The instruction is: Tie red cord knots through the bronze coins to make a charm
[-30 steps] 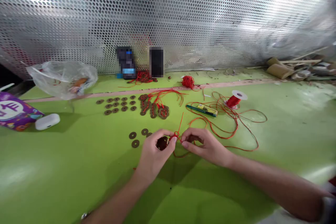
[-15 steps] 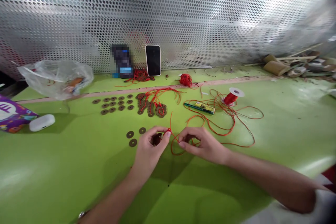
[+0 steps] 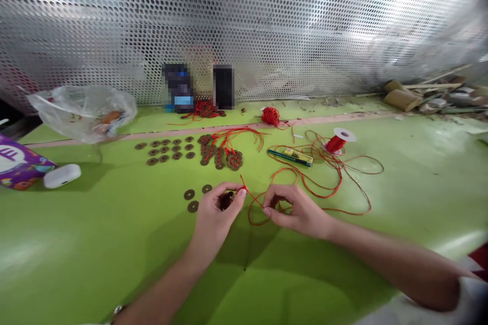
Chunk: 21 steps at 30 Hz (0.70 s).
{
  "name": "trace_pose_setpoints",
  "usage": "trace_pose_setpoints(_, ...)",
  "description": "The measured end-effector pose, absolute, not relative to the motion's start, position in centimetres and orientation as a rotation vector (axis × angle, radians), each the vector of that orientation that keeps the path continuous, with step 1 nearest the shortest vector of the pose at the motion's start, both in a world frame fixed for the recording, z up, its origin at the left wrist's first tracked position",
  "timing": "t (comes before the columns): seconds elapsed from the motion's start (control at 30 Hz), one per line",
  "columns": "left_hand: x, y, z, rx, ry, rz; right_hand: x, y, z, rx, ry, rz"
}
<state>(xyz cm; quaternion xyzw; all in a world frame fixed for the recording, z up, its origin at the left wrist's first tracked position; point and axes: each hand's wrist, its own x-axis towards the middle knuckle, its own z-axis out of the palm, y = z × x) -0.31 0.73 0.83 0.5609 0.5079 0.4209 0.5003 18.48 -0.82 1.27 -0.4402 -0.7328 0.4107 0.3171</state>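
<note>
My left hand point(image 3: 216, 216) pinches a red cord point(image 3: 254, 198) between thumb and forefinger, where a small knot shows at the fingertips. A dark brown round thing point(image 3: 227, 200), perhaps a coin, is partly visible inside that hand's curl. My right hand point(image 3: 295, 209) is closed in a pinch on the same cord, which runs straight between the two hands. The cord's short free end sticks up above the left fingertips. Just left of my left hand lie several loose holed coins point(image 3: 189, 194). Past the hands rest coins tied with red cord point(image 3: 234, 160).
Rows of holed coins point(image 3: 163, 151) lie behind. To the right are a red cord spool point(image 3: 336, 142), loose loops, and a green pen-like tool point(image 3: 290, 157). A red cord ball point(image 3: 270, 116), plastic bag point(image 3: 82, 111), white case point(image 3: 62, 176) and two blurred phones point(image 3: 223, 86) stand around.
My right hand has shifted slightly right, drawing the cord straighter. The knot at my left fingertips looks smaller, and the upright free end is shorter and leans left.
</note>
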Motion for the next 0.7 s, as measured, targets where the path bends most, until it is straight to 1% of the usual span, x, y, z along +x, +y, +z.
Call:
trace_pose_setpoints(0.3,-0.46,0.84,0.57,1.384,1.223,1.008,18.43,-0.8,1.14,-1.149,-1.926,1.08)
trace_pose_setpoints(0.5,-0.17,0.8,0.51,1.445,1.115,0.936,18.27,-0.91,0.95,-1.157,-1.908,1.101)
trace_pose_setpoints(0.7,-0.1,0.82,0.69,1.346,1.144,0.926,18.23,-1.02,1.0,-1.127,-1.972,1.107)
